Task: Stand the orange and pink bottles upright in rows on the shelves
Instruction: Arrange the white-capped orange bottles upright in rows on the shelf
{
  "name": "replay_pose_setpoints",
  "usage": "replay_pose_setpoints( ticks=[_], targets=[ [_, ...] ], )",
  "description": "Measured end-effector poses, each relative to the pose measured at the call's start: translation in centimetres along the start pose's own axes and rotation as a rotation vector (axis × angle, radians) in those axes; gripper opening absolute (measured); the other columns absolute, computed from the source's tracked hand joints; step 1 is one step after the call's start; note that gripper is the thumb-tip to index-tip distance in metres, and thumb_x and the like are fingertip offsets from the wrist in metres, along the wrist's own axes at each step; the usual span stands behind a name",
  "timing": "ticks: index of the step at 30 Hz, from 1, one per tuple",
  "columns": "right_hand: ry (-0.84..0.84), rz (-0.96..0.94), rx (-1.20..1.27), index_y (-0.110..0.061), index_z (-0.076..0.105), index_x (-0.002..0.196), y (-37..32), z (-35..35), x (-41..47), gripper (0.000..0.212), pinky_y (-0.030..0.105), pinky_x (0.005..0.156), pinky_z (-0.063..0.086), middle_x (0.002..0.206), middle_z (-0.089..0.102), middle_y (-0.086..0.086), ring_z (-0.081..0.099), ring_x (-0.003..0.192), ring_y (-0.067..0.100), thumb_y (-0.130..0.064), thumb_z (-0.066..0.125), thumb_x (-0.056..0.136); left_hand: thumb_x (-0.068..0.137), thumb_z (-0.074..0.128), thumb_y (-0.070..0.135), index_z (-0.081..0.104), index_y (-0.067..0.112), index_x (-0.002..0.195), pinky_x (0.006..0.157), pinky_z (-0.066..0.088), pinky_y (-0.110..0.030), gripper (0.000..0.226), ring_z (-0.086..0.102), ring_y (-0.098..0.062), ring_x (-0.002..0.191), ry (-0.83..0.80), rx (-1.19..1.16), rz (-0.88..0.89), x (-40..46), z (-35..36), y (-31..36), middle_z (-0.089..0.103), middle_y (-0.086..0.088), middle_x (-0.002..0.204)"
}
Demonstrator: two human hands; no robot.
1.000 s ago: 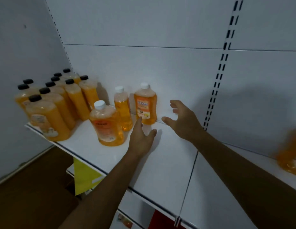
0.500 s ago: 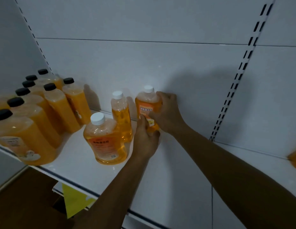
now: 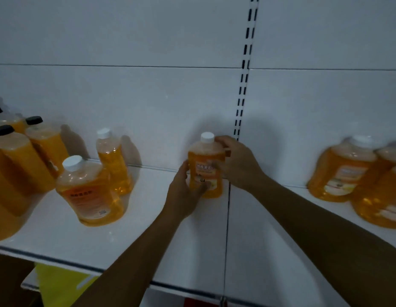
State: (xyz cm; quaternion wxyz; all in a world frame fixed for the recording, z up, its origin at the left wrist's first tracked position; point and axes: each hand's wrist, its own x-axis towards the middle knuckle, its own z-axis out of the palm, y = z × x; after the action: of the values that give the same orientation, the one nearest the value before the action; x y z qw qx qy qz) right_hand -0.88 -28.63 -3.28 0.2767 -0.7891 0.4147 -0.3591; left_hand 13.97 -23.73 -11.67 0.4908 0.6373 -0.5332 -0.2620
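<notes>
Hands meet on one white-capped orange bottle (image 3: 205, 167), upright at the back of the white shelf (image 3: 148, 240) against the rear panel: left hand (image 3: 183, 196) wraps its lower side, right hand (image 3: 234, 162) grips its shoulder. More orange bottles (image 3: 90, 191) stand leftward.

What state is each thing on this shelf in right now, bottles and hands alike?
Held white-capped bottle: upright at the back wall, capped, gripped by both hands.
Left hand: holds its lower left side.
Right hand: holds its upper right side.
Wide white-capped bottle: upright, capped, free.
Slim white-capped bottle: upright, capped.
Black-capped bottles: upright, grouped.
Right-hand bottles: upright, blurred.
</notes>
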Motion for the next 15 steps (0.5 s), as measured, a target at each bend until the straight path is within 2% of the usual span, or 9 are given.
replay_pose_setpoints(
  ticks=[2, 4, 8, 11, 15],
  targets=[
    [0.003, 0.011, -0.022, -0.023, 0.051, 0.128, 1.3, -3.1, -1.9, 0.053, 0.035, 0.091, 0.052, 0.121, 0.058, -0.002, 0.056, 0.107, 0.016, -0.019, 0.074, 0.081, 0.08, 0.078, 0.029, 0.051, 0.027, 0.126, 0.081, 0.052, -0.019, 0.053, 0.061, -0.015, 0.112, -0.092, -0.064, 0.039, -0.3, 2.8, 1.2, 0.063, 0.011, 0.117],
    [0.025, 0.022, -0.053, -0.023, 0.05, 0.131, 2.7, -6.2, -3.8, 0.054, 0.039, 0.094, 0.052, 0.123, 0.058, -0.001, 0.056, 0.109, 0.017, -0.017, 0.073, 0.082, 0.08, 0.078, 0.027, 0.054, 0.022, 0.125, 0.074, 0.052, -0.014, 0.051, 0.063, -0.012, 0.106, -0.149, -0.107, 0.091, -0.8, 5.8, 2.6, 0.065, 0.01, 0.114],
    [0.065, 0.051, -0.098, -0.023, 0.042, 0.14, 5.2, -11.4, -6.9, 0.062, 0.043, 0.099, 0.049, 0.133, 0.054, 0.001, 0.052, 0.12, 0.019, -0.014, 0.07, 0.085, 0.081, 0.077, 0.024, 0.053, 0.024, 0.124, 0.072, 0.05, -0.01, 0.049, 0.06, 0.0, 0.1, -0.205, -0.112, 0.153, -2.1, 11.7, 5.9, 0.063, 0.015, 0.112],
    [0.106, 0.054, -0.137, -0.027, 0.033, 0.146, 6.5, -14.6, -8.8, 0.071, 0.039, 0.101, 0.048, 0.139, 0.049, 0.002, 0.049, 0.125, 0.018, -0.012, 0.068, 0.087, 0.081, 0.076, 0.025, 0.054, 0.025, 0.125, 0.073, 0.05, -0.009, 0.049, 0.06, 0.004, 0.097, -0.224, -0.121, 0.179, -3.1, 15.3, 7.7, 0.061, 0.022, 0.106],
    [0.174, 0.045, -0.225, -0.03, 0.025, 0.15, 8.2, -17.5, -11.1, 0.078, 0.034, 0.103, 0.045, 0.146, 0.044, 0.003, 0.044, 0.131, 0.019, -0.014, 0.067, 0.087, 0.081, 0.077, 0.026, 0.055, 0.023, 0.129, 0.075, 0.052, -0.012, 0.053, 0.06, 0.003, 0.097, -0.237, -0.111, 0.191, -4.2, 19.0, 9.2, 0.064, 0.015, 0.112]
  ],
)
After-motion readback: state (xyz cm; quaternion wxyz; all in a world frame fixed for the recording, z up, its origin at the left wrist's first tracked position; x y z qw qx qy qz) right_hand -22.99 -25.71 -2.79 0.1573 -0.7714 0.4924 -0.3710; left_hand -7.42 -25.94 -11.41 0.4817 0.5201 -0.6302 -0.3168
